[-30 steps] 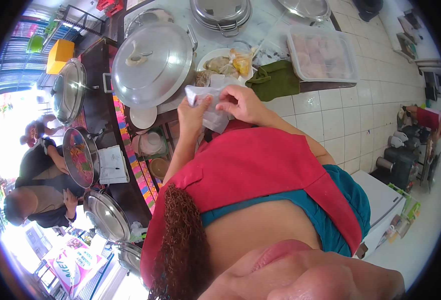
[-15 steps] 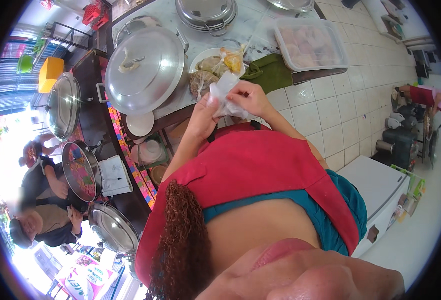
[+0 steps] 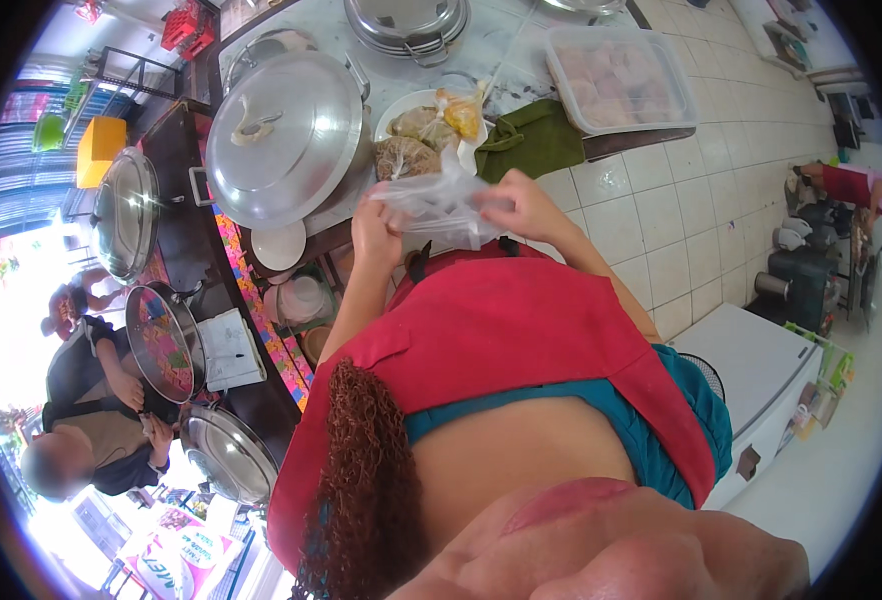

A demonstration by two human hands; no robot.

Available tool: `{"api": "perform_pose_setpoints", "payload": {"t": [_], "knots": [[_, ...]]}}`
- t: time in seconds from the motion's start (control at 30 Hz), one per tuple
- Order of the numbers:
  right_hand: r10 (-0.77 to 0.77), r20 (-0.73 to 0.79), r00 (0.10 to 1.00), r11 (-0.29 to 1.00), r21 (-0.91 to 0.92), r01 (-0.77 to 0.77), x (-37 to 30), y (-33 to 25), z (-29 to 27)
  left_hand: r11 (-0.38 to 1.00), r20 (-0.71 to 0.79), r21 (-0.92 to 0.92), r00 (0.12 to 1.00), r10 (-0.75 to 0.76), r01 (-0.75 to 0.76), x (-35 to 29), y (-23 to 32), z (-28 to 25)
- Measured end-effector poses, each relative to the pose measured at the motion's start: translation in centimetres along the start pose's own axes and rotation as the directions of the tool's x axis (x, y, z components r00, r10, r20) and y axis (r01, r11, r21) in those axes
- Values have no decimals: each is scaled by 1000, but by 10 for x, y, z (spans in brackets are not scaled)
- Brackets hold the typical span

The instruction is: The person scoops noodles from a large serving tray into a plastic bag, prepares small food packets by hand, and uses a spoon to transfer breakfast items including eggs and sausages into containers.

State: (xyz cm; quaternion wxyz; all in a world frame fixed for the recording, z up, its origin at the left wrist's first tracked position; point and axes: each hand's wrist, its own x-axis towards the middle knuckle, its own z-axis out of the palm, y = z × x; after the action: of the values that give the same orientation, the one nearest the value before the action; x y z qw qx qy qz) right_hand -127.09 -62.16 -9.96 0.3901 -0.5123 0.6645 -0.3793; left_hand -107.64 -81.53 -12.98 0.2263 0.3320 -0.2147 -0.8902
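Observation:
A clear plastic bag [image 3: 443, 208] stretches between my hands at the near edge of the table, loosely spread and partly blurred. My left hand [image 3: 375, 232] is closed on the bag's left side. On its other side, my right hand [image 3: 523, 208] pinches the film between thumb and fingers. Just beyond the bag is a white plate [image 3: 388, 116] with knotted plastic bags of food: one of brown, minced-looking food [image 3: 404, 160], one greyish-brown [image 3: 425, 127] and one yellow [image 3: 461, 113]. A folded dark green cloth [image 3: 533, 142] lies right of the plate.
Left of the plate stands a large lidded metal pot [image 3: 286, 140]. A clear lidded container [image 3: 621, 82] of pale pieces sits at the table's right corner. Another metal pot [image 3: 408, 22] stands farther back. A co-worker [image 3: 101, 440] is beyond the left counter with metal pans [image 3: 164, 345].
The bunched plastic bag is now spread wider. My left hand has moved left and my right hand slightly right, drawing apart. The co-worker's head has shifted slightly.

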Motion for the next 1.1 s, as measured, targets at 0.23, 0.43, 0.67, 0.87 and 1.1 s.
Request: {"api": "perform_pose_setpoints", "payload": {"t": [0.23,0.43,0.67,0.87,1.1], "knots": [[-71,-405,911,934,-348,-82,33,-22,6,-241,439,898,776,453,-367,-39,-3,57],[-49,-43,998,974,-222,38,39,-43,27,-354,530,844,733,428,-403,-28,19,49],[-368,-117,922,853,-437,285,48,69,18,774,-243,633,949,202,-2,-62,25,-3],[-157,22,987,979,-126,159,91,93,-4,996,-209,61,974,82,-70,-94,24,-27],[-158,150,976,797,-564,215,112,28,14,744,-127,650,943,309,-156,-75,7,27]]}}
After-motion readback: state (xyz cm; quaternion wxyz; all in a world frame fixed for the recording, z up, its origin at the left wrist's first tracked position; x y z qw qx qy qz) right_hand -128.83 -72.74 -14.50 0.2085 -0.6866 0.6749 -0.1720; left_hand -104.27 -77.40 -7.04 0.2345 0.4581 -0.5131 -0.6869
